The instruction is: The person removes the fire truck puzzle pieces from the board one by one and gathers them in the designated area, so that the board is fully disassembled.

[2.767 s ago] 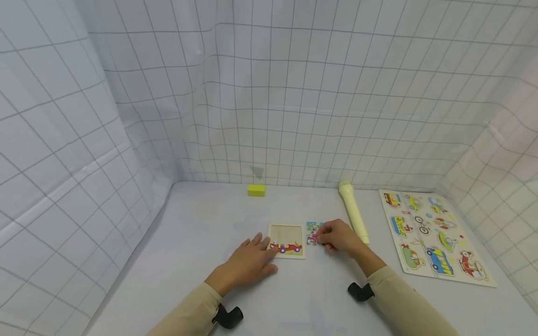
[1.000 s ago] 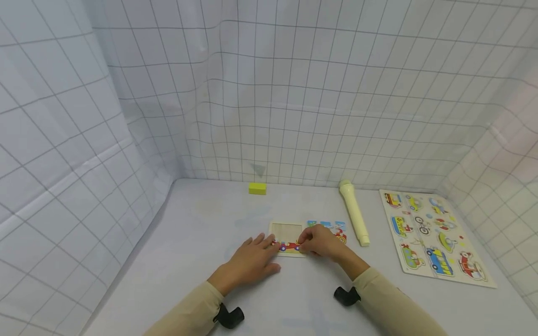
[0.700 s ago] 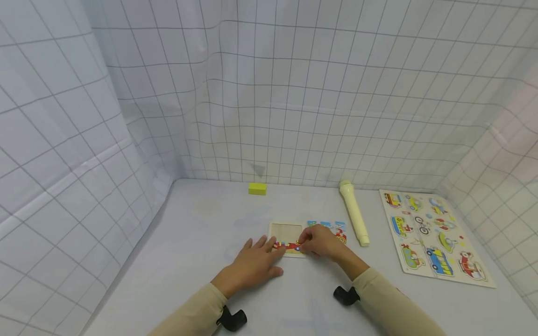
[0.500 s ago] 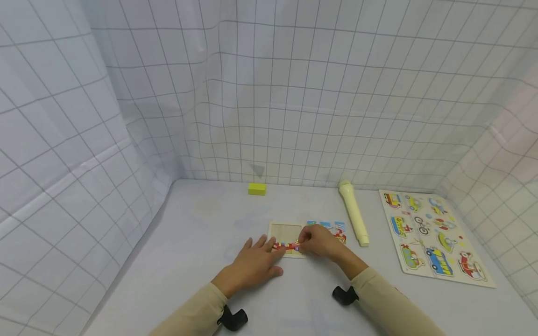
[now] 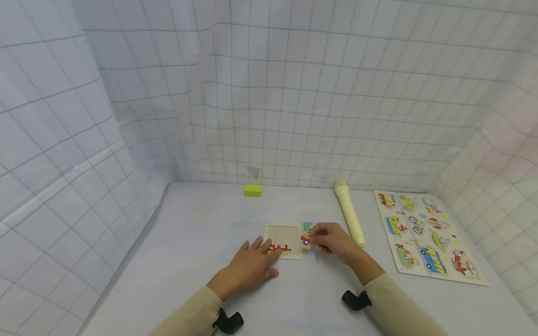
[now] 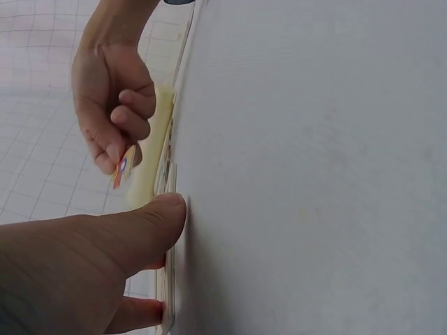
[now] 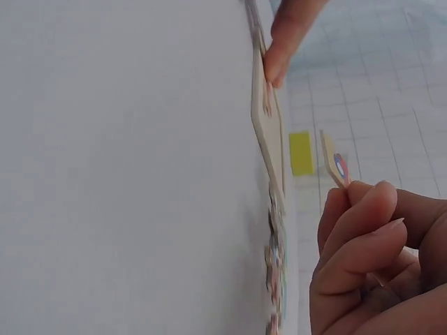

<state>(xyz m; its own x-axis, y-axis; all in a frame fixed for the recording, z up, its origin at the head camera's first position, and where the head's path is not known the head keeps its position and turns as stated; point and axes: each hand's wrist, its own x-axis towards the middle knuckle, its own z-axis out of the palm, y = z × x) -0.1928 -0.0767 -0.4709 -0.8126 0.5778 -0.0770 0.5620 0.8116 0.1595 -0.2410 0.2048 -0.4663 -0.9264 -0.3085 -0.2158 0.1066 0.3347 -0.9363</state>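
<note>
A small wooden puzzle tray [image 5: 296, 256] lies on the table, with red vehicle pieces along its near side and bare wood beyond them. My left hand [image 5: 251, 267] rests on its left near corner, fingers spread. Between thumb and fingertips my right hand [image 5: 336, 241] pinches a jigsaw piece [image 7: 334, 162], raised off the table just right of the tray. That piece shows a red part and a blue-ringed wheel. More jigsaw pieces [image 5: 307, 227] lie right of the tray, partly hidden beneath the right hand; their edges [image 7: 274, 258] show in the right wrist view.
A pale yellow microphone-shaped stick [image 5: 350, 213] lies behind the right hand. Farther right is a large picture puzzle board [image 5: 428, 238] with vehicles. A yellow block [image 5: 252, 191] sits at the back, near the gridded curtain [image 5: 269, 116].
My right hand has moved from the tray's near right corner up and to the right, lifting the wheel piece out of it. The left hand stays on the tray's left corner.
</note>
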